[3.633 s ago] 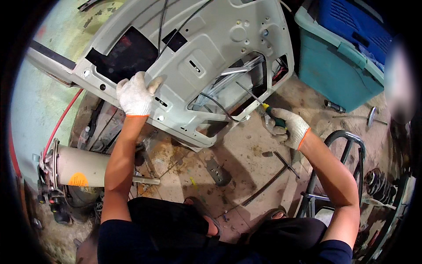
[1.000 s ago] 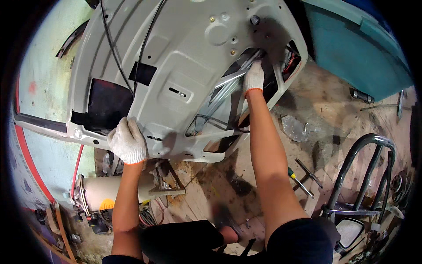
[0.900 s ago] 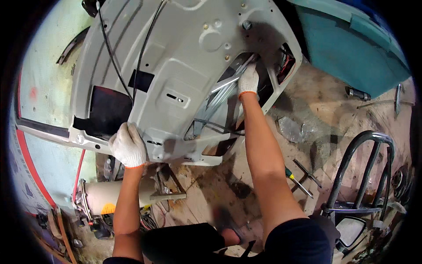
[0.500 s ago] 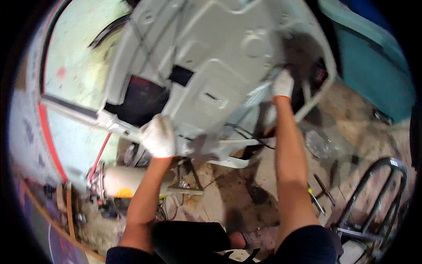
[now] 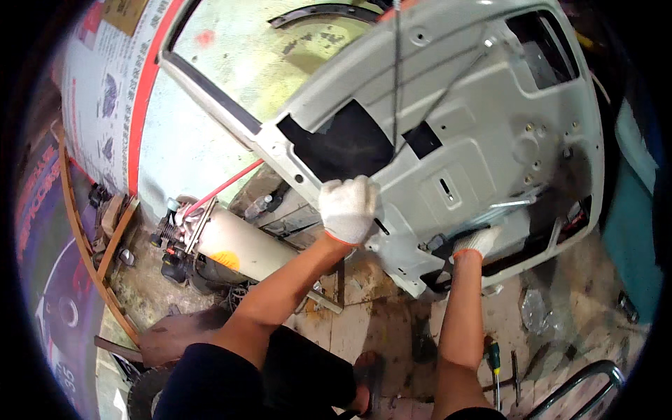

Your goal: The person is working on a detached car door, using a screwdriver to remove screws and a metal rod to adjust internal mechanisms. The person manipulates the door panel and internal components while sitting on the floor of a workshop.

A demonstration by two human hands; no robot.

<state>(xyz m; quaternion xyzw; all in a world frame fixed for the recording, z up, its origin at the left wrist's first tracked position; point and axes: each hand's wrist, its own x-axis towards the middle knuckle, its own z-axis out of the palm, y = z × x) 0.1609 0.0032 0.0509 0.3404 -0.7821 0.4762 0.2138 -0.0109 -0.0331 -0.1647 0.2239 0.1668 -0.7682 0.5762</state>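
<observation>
A pale grey vehicle door [image 5: 483, 147], its inner side facing me, leans at a slant. My left hand [image 5: 349, 208], in a white knit glove with an orange cuff, is closed on its near edge, below a large black-backed cutout [image 5: 343, 147]. My right hand [image 5: 476, 242], gloved alike, reaches into the long opening in the door's lower part. Its fingers are blurred and partly hidden there, beside a pale flat piece [image 5: 511, 234]. Two thin dark cables [image 5: 397, 77] run across the door.
A cream cylindrical tank [image 5: 245, 245] with fittings lies left of the door. On the tiled floor are a screwdriver [image 5: 495, 367], a T-shaped bar [image 5: 516, 378], crumpled clear plastic [image 5: 534, 310] and a black tubular frame [image 5: 588, 388]. A teal panel [image 5: 633, 231] stands at right.
The view has shifted, so the door sits farther right. My right hand has moved along the opening toward its near-left end. My left hand stays at the near edge.
</observation>
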